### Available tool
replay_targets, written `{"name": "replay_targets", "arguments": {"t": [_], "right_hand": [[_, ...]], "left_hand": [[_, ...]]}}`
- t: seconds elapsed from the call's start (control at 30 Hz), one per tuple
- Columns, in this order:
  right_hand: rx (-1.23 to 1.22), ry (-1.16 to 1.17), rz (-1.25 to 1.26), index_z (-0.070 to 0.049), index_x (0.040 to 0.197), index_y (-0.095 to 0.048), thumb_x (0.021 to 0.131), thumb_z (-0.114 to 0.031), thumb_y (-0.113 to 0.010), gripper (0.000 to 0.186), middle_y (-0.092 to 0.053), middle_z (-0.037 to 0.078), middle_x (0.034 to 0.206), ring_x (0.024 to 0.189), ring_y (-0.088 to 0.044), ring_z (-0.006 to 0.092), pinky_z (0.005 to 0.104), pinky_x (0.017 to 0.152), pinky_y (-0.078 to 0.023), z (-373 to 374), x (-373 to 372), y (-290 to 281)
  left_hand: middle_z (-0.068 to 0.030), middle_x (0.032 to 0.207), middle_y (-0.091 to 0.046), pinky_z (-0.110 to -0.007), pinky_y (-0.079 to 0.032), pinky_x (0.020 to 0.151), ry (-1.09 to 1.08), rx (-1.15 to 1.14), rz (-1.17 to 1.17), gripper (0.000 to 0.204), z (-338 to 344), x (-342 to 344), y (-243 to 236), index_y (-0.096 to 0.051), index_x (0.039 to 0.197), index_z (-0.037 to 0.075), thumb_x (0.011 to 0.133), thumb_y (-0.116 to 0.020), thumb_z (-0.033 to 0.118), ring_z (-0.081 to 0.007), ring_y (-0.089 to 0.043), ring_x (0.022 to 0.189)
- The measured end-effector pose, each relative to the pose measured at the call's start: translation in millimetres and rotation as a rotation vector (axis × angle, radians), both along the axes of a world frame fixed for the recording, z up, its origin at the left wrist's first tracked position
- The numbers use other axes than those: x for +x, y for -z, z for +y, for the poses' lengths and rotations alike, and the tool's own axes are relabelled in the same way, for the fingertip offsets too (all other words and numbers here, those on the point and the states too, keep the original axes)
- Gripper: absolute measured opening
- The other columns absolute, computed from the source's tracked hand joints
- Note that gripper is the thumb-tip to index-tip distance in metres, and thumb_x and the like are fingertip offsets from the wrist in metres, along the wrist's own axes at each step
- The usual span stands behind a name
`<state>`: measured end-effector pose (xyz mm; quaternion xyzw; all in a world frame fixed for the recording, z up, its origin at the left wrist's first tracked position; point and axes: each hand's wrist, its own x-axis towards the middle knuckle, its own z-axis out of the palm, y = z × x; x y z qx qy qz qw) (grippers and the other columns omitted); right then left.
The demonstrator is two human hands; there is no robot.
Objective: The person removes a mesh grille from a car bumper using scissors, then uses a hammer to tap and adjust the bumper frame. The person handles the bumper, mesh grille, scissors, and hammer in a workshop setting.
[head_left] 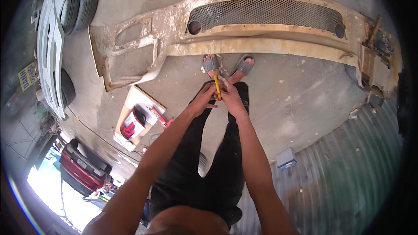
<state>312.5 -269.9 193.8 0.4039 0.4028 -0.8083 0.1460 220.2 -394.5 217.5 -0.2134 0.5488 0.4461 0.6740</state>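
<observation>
Both hands meet in front of my legs at a slim yellow-handled tool [217, 88] with a red end and a thin metal shaft pointing away from me. My left hand [204, 99] has its fingers bent against the tool from the left, and my right hand [228, 93] grips it from the right. Beyond them lies a large beige, scuffed bumper [261, 48] with a honeycomb mesh grille [265, 15], just past my sandaled feet [210, 64].
A white bumper [50, 61] leans by tires [85, 4] at left. A board [148, 98] with red-handled tools [161, 117] lies left of my legs. A red vehicle part [82, 169] is lower left; corrugated sheeting [344, 161] and a small box [286, 156] are at right.
</observation>
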Motion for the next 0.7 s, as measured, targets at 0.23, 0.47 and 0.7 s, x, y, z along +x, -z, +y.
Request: {"name": "replay_targets", "arguments": {"t": [0.23,0.47,0.7], "right_hand": [[-0.57,0.393,0.062,-0.001,0.124,-0.055,0.104,-0.043,-0.043,0.048,-0.06,0.005,0.098,0.086,-0.055,0.0128,0.0303,0.075,-0.045,-26.3,-56.4,91.1],[0.063,0.039,-0.341,-0.002,0.116,-0.058,0.096,-0.052,-0.053,0.054,-0.055,0.003,0.084,0.07,-0.051,0.0097,0.0251,0.061,-0.04,-28.5,-97.5,156.8],[0.101,0.056,-0.346,-0.004,0.113,-0.06,0.101,-0.043,-0.046,0.043,-0.057,0.002,0.085,0.066,-0.046,0.0079,0.0248,0.064,-0.037,-38.8,-74.9,184.3]], "left_hand": [[-0.0039,0.077,-0.057,-0.023,-0.04,0.046,-0.073,-0.074,0.215,0.04,20.9,-77.4,100.1,-0.052,0.108,0.005,0.099,-0.054,0.044,-0.0114,-0.054,0.055],[-0.0126,0.116,-0.063,-0.033,-0.054,0.082,0.077,0.103,0.057,0.051,-23.0,-88.2,203.1,-0.046,0.137,0.006,0.101,-0.052,0.041,-0.0202,-0.068,0.094],[-0.0107,0.075,-0.072,-0.037,-0.055,0.067,0.638,-0.676,0.852,0.03,-256.8,-105.5,358.0,-0.071,0.107,0.008,0.093,-0.061,0.033,-0.0232,-0.071,0.068]]}}
